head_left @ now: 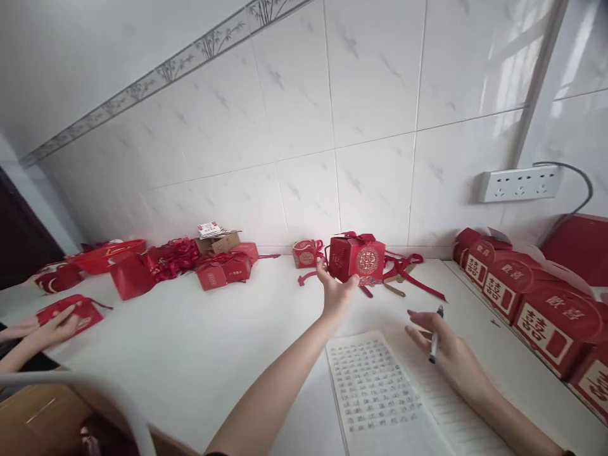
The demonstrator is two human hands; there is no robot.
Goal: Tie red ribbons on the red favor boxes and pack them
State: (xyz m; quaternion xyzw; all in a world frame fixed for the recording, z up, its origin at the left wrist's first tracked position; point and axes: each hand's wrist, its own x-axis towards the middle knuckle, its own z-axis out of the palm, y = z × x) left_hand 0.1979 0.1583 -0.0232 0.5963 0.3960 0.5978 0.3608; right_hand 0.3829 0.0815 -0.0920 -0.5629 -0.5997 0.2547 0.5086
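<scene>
My left hand (336, 288) grips a red gift box (357, 258) with a gold round emblem and a ribbon bow on top, its fingers round the left side and the thumb at the lower front. A pen (436, 334) with a white barrel and dark ends rests in my right hand (446, 348), whose fingers stretch forward above the table. Below both hands lies an open notebook (375, 386), its left page filled with rows of handwriting. Ribbons (411, 275) trail on the table just right of the held box. Behind my left hand stands a smaller red box (304, 253).
Red boxes with double-happiness signs (544, 332) line the right side. Red boxes (225, 269), a ribbon heap (173, 256) and a red basin (109, 254) stand left. Another person's hands (59, 324) hold a red box (88, 315). A cardboard box (47, 421) sits lower left.
</scene>
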